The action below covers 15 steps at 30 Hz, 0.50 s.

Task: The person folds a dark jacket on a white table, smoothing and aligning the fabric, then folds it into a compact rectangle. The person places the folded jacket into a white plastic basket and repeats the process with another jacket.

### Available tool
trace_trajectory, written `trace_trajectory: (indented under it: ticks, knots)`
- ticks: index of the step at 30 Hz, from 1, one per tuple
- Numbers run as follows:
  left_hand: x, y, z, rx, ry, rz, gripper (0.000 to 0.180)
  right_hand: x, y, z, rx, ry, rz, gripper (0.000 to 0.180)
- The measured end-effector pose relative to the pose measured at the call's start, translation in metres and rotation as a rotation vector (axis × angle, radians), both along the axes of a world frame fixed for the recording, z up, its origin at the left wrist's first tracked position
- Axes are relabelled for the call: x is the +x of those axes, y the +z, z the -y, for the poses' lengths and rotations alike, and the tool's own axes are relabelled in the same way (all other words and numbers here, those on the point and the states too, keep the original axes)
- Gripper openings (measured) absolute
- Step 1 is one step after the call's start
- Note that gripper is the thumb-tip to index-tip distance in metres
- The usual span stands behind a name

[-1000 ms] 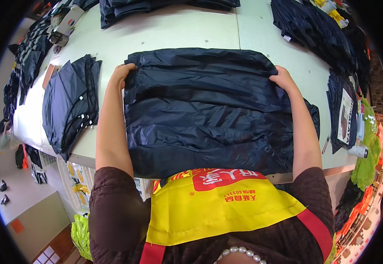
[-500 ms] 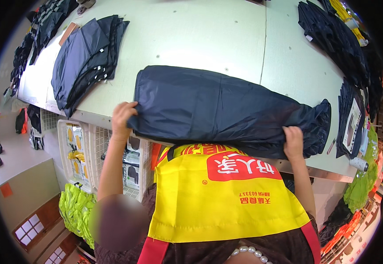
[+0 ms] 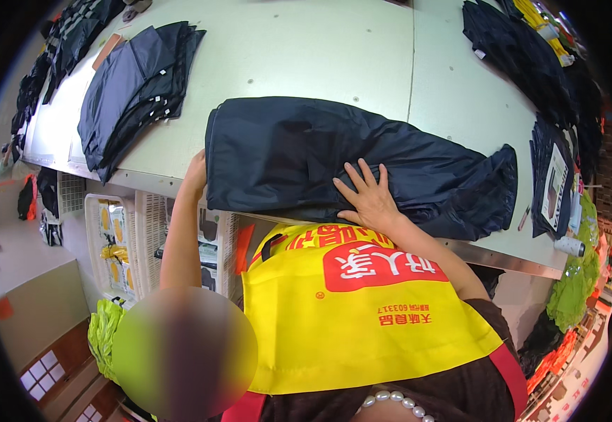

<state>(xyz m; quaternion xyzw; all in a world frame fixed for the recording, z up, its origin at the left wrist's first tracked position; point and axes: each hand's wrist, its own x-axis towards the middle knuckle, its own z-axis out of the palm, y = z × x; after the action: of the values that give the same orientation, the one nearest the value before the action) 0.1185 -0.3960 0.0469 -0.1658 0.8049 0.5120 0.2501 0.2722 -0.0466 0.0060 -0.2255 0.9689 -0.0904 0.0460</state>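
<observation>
A folded dark navy garment (image 3: 278, 155) of thin, shiny fabric lies along the table's near edge, its right end crumpled and gathered. My right hand (image 3: 371, 198) rests flat on the middle of it, fingers spread. Beside the garment's left edge is my left hand (image 3: 196, 172), seen from the side. Its fingertips are mostly hidden, so I cannot see whether they grip the fabric.
The pale table (image 3: 306, 56) carries a fanned stack of dark folded garments (image 3: 137, 88) at left and more dark garments (image 3: 520, 60) at far right. A packaged dark garment (image 3: 552, 183) lies at the right edge. Below the table stand white plastic baskets (image 3: 153, 243) with packages.
My right hand has moved left from the garment's crumpled end onto its middle and spread flat. My left hand has shifted up along the left edge. The near-left corner lies straighter.
</observation>
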Motion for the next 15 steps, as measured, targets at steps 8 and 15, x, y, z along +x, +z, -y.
trace_trajectory:
  ticks: [8, 15]
  knots:
    - [-0.035, -0.012, -0.003, 0.668, 0.126, 0.265, 0.072, -0.055, -0.006, -0.045, 0.022, 0.062, -0.139, 0.065]
    - [-0.029, -0.012, -0.031, 0.439, -0.060, 0.053, 0.065, -0.081, 0.045, -0.017, -0.179, 0.041, -0.175, 0.047]
